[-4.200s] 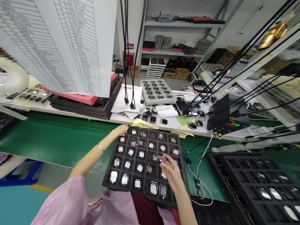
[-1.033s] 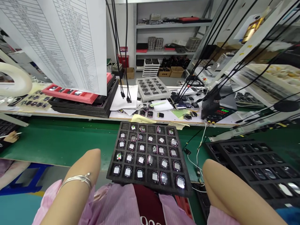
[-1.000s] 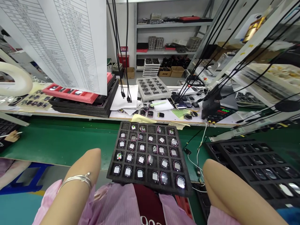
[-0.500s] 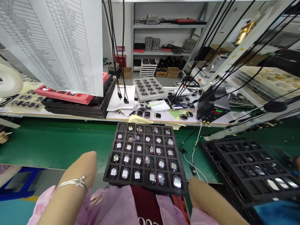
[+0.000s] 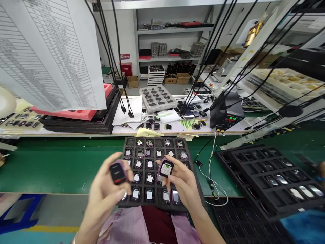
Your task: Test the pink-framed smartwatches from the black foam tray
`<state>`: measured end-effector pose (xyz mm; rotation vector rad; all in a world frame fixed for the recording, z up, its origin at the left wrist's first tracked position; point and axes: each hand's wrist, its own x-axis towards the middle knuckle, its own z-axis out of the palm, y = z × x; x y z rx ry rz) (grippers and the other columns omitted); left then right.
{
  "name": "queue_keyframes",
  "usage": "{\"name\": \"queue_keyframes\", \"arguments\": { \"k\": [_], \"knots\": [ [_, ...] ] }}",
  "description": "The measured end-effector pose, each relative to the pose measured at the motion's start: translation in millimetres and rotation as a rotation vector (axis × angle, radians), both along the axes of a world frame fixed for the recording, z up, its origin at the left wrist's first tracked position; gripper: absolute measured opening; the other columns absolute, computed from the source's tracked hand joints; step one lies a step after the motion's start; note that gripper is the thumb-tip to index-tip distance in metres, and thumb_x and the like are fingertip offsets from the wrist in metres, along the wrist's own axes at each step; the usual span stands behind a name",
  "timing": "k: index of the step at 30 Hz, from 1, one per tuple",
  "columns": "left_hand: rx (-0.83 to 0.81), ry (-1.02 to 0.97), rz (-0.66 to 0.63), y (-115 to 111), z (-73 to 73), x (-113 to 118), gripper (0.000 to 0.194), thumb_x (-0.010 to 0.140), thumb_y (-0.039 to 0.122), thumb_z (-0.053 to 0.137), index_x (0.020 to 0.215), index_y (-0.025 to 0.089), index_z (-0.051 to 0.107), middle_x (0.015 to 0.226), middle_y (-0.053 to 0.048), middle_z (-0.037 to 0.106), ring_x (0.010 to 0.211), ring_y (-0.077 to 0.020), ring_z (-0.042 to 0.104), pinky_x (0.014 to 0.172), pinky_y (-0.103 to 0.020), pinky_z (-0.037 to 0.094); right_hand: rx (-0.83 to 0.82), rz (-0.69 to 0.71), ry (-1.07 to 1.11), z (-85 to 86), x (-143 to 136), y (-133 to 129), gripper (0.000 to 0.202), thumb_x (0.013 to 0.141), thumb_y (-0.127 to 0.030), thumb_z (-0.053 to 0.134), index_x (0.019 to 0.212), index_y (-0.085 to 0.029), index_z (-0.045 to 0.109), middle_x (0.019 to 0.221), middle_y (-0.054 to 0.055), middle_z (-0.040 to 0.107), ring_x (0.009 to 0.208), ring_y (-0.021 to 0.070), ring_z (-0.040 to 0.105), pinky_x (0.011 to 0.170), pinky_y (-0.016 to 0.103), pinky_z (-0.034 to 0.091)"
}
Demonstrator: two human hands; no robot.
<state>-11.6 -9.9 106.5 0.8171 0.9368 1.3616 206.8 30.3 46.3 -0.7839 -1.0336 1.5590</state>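
My left hand [image 5: 108, 186] grips a smartwatch body [image 5: 117, 173] with a purple case and a mostly dark screen with some red near its lower edge. In my right hand [image 5: 181, 179], between thumb and fingers, is another purple smartwatch body [image 5: 167, 168]; its lit screen shows a white grid with a green patch. Both hands are above a black foam tray [image 5: 156, 200] divided into square pockets. Many pockets contain similar watch bodies [image 5: 149, 194], mostly with white lit screens. My hands cover part of the tray's left and right sides.
Behind the tray, a white shelf holds a clear plastic tray [image 5: 158, 98], stacked foam trays [image 5: 78, 126] and a power supply [image 5: 225, 113]. Black cables [image 5: 106, 51] and a printed sheet [image 5: 50, 51] hang in front. More watch trays [image 5: 276, 183] stand at right, near a white cable [image 5: 215, 173].
Both hands have come into view over the tray, each holding a watch. Before, only my forearms showed beside it. The camera view has shifted slightly.
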Motion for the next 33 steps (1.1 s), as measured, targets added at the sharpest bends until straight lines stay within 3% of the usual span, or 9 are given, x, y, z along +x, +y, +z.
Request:
{"name": "queue_keyframes", "arguments": {
  "k": [4, 7, 15, 22, 26, 33],
  "knots": [
    [-0.124, -0.019, -0.142, 17.9, -32.5, 23.9, 0.053, 0.079, 0.025, 0.073, 0.127, 0.022, 0.050, 0.094, -0.004, 0.059, 0.072, -0.0141, 0.062, 0.057, -0.023, 0.053, -0.008, -0.032, -0.056, 1.2, 0.4, -1.2, 0.045, 0.082, -0.030, 0.067, 0.126, -0.023, 0.058, 0.110, 0.013, 0.068, 0.058, 0.0178, 0.063, 0.039, 0.025, 0.048],
    [-0.102, -0.009, -0.153, 21.4, -45.1, 34.1, 0.052, 0.079, 0.025, 0.073, 0.126, 0.023, 0.051, 0.094, -0.004, 0.059, 0.074, -0.0147, 0.061, 0.058, -0.024, 0.055, 0.000, -0.067, -0.097, 0.7, -1.8, 0.1, 0.037, 0.085, -0.034, 0.066, 0.120, -0.022, 0.062, 0.104, 0.012, 0.070, 0.053, 0.0162, 0.061, 0.038, 0.024, 0.045],
    [0.001, -0.048, -0.266, 14.8, -43.3, 33.7, 0.052, 0.085, 0.024, 0.063, 0.135, 0.027, 0.047, 0.103, -0.007, 0.062, 0.089, -0.0198, 0.060, 0.071, -0.032, 0.058, -0.018, -0.213, -0.205, 1.0, -8.9, 0.1, 0.023, 0.084, -0.033, 0.071, 0.104, -0.021, 0.067, 0.091, 0.008, 0.072, 0.042, 0.0095, 0.048, 0.037, 0.023, 0.039],
    [-0.038, -0.045, -0.259, 15.8, -43.0, 32.4, 0.049, 0.091, 0.029, 0.057, 0.138, 0.025, 0.044, 0.100, -0.008, 0.060, 0.088, -0.0216, 0.061, 0.065, -0.033, 0.060, -0.015, -0.107, -0.157, 9.9, -4.0, -8.9, 0.037, 0.085, -0.030, 0.068, 0.121, -0.024, 0.063, 0.107, 0.011, 0.070, 0.055, 0.0152, 0.059, 0.042, 0.026, 0.044],
    [-0.015, -0.056, -0.272, 16.8, -43.8, 31.0, 0.054, 0.088, 0.024, 0.061, 0.139, 0.025, 0.042, 0.102, -0.008, 0.060, 0.088, -0.0197, 0.061, 0.067, -0.031, 0.059, -0.010, -0.042, -0.110, 8.6, -1.6, -9.5, 0.047, 0.082, -0.025, 0.072, 0.128, -0.028, 0.059, 0.113, 0.010, 0.067, 0.060, 0.0162, 0.062, 0.044, 0.026, 0.048],
    [0.009, -0.063, -0.262, 14.2, -44.0, 33.1, 0.069, 0.081, 0.013, 0.068, 0.141, 0.027, 0.038, 0.107, -0.008, 0.059, 0.092, -0.0187, 0.061, 0.075, -0.031, 0.059, 0.000, -0.043, -0.081, 4.4, -0.9, -8.7, 0.043, 0.084, -0.023, 0.069, 0.126, -0.027, 0.060, 0.114, 0.011, 0.067, 0.059, 0.0152, 0.063, 0.045, 0.025, 0.049]
  ]
}}
